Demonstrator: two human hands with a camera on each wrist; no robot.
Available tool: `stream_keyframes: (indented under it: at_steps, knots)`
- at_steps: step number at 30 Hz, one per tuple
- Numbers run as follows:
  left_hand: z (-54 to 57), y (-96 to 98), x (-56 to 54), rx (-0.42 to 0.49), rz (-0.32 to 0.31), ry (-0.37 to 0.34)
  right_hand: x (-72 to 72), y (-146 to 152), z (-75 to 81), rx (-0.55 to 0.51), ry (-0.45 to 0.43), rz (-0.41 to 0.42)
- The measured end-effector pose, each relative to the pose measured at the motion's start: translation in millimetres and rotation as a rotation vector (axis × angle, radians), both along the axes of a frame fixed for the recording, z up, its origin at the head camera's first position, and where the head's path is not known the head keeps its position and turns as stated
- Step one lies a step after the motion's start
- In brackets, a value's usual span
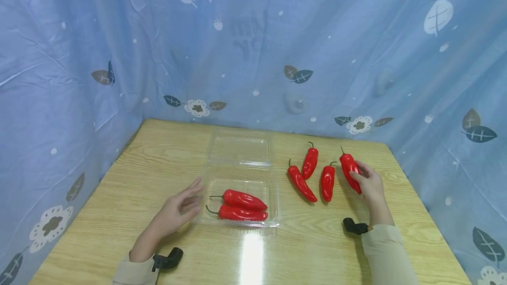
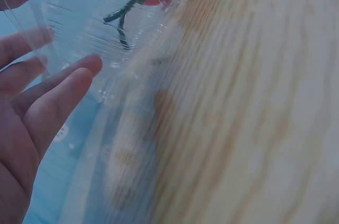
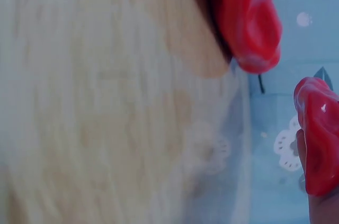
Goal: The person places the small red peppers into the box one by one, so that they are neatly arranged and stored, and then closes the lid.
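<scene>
A clear plastic clamshell box (image 1: 273, 197) lies with its lid (image 1: 241, 149) folded back, away from me. Two red chili peppers (image 1: 244, 200) rest side by side in its base, green stems pointing left. My left hand (image 1: 174, 212) is at the box's left side, its fingers extended and loosely spread; in the left wrist view the fingertips (image 2: 91, 65) are right at the plastic wall. At the right, my right hand (image 1: 370, 184) grips another red chili pepper (image 1: 349, 173) between thumb and fingers, stem pointing away. The right wrist view shows part of this held pepper (image 3: 320, 139).
Several loose red peppers (image 1: 310, 163) lie on the wooden table (image 1: 309, 250) between the box and my right hand. A blue patterned curtain (image 1: 253, 56) stands along the table's back and sides. Each wrist carries a small black camera (image 1: 355, 226).
</scene>
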State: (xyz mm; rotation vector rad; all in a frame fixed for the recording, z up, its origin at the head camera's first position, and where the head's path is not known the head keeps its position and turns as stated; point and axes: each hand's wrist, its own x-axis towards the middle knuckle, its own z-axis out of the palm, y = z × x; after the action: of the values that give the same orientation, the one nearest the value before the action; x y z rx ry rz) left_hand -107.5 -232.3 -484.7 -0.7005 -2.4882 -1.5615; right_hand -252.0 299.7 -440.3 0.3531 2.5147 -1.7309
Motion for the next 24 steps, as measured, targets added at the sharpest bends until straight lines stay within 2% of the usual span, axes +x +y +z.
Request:
stream_keyframes:
  at_steps: [11,18,24]
  knots:
    - [3.3,1.1,1.2,-0.014,0.01,0.017,6.8,-23.0,19.0,-0.008,0.131,0.091]
    - [3.3,1.0,1.0,-0.009,0.01,0.002,11.7,-41.8,29.3,-0.004,0.207,0.19]
    - [3.4,1.5,1.3,-0.003,0.014,-0.002,14.2,-55.7,33.6,0.012,0.233,0.277]
